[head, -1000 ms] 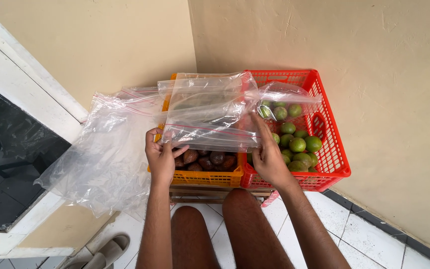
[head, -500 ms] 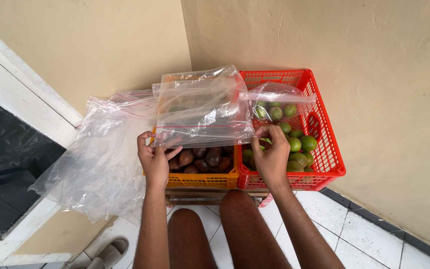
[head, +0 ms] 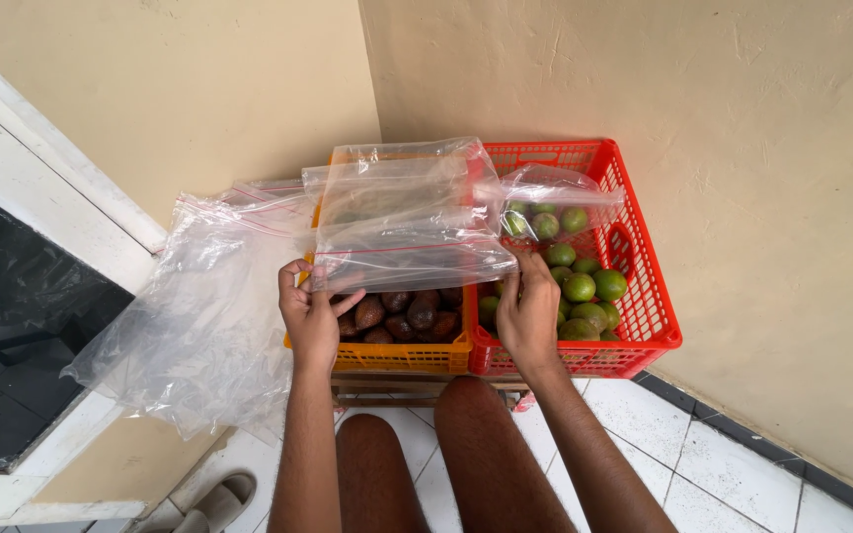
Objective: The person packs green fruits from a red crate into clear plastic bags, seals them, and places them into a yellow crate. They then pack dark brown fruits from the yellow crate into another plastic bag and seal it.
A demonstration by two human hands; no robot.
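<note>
Pinching a clear zip bag in each hand's grip, 2 crates on a stand, tan walls, white floor tiles

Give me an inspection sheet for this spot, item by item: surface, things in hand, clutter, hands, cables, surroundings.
Surface: white tiled floor; crates sit on a low wooden stand.
Things in hand: clear zip bag held by its edge over the orange crate of brown scaly fruit.
Clutter: heap of clear bags at left; another bag lying in the red crate with green limes; sandal.
Hands: left hand and right hand both pinch the bag.
Cables: nothing seen.
Surroundings: beige wall corner, dark doorway at left.
</note>
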